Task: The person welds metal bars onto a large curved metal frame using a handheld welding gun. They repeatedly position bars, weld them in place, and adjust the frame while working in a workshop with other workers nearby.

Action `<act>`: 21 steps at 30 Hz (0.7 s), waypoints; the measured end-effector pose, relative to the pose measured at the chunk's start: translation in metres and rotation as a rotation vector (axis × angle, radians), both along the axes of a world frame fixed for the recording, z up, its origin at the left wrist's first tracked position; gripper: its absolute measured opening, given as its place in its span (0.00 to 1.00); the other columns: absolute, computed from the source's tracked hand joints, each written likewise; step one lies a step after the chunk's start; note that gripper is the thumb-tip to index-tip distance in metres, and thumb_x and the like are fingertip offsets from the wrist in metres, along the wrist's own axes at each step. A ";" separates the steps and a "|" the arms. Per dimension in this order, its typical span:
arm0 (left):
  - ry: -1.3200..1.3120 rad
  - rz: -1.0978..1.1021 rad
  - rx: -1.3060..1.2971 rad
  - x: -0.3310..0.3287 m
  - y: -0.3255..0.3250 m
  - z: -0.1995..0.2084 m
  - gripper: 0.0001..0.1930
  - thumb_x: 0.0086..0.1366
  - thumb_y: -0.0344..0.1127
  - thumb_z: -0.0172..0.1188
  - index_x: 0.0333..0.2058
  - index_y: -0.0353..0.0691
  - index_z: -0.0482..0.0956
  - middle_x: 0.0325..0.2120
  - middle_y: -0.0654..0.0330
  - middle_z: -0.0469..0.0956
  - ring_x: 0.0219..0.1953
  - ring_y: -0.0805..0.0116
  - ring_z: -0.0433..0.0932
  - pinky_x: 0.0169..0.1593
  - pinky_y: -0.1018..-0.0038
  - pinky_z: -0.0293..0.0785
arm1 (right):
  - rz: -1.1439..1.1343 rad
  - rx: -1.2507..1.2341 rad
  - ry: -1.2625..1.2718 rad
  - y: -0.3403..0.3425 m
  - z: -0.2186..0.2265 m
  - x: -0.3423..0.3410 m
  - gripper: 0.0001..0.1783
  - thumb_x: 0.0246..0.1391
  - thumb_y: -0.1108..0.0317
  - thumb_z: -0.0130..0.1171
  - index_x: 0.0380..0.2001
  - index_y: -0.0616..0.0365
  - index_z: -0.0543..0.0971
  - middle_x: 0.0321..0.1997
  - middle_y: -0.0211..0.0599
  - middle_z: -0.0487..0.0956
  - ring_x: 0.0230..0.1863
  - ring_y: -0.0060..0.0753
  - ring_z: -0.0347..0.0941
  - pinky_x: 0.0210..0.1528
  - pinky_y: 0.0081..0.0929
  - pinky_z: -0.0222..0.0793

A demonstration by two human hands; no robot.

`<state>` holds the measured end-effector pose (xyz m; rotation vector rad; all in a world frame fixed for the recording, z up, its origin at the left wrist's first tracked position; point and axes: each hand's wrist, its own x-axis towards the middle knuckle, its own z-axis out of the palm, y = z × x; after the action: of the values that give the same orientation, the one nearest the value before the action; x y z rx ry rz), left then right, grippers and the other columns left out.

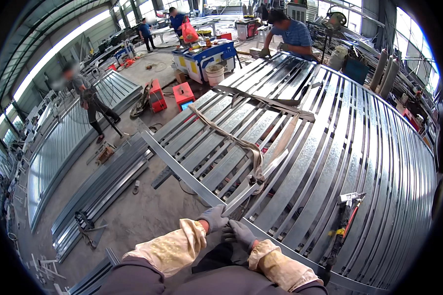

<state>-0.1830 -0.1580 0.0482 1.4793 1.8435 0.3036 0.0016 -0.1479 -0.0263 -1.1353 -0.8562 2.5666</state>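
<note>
My left hand [213, 219], in a grey glove, is closed around the near corner of a slatted galvanized metal frame [182, 172]. Just to its right, my right hand [238, 233], also gloved, has its fingers curled close to the left hand; what they grip is hidden. Pale protective sleeves cover both forearms. A second, larger slatted metal panel [325, 167] lies on the right, its near rail [285, 251] close to my right hand. A beige webbing strap [231, 140] is draped across the left frame, bunched near its corner.
On the right panel lies a long black tool [337, 236] with a silver head. Metal profiles [101, 196] are stacked on the left floor. Beyond are red boxes [183, 95], a blue bench [206, 59] and a bucket [214, 74]. A co-worker [290, 37] leans over the far end; another person [86, 96] stands left.
</note>
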 end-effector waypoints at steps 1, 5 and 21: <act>0.023 -0.025 0.020 0.015 -0.003 0.013 0.28 0.59 0.43 0.62 0.55 0.34 0.73 0.44 0.40 0.81 0.50 0.44 0.80 0.53 0.60 0.75 | 0.002 -0.115 0.013 -0.005 0.002 -0.001 0.26 0.71 0.47 0.47 0.59 0.55 0.72 0.51 0.37 0.79 0.47 0.34 0.78 0.51 0.35 0.75; -0.269 -0.091 0.186 0.041 -0.029 0.005 0.28 0.60 0.36 0.61 0.58 0.35 0.68 0.41 0.43 0.81 0.46 0.50 0.82 0.51 0.63 0.76 | -0.177 -0.132 0.349 -0.024 -0.012 0.005 0.27 0.72 0.45 0.42 0.58 0.55 0.73 0.54 0.36 0.79 0.53 0.36 0.76 0.61 0.41 0.70; -0.109 0.248 -0.136 -0.078 -0.080 -0.033 0.21 0.69 0.53 0.60 0.43 0.39 0.81 0.26 0.61 0.81 0.29 0.68 0.80 0.35 0.69 0.75 | -0.101 0.308 -0.425 0.025 -0.013 -0.113 0.31 0.53 0.47 0.71 0.45 0.66 0.79 0.42 0.48 0.83 0.37 0.39 0.84 0.35 0.37 0.82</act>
<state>-0.2613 -0.2385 0.0156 1.1224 1.9208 0.3628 -0.1111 -0.1229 -0.0397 -1.5956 -1.1977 2.0477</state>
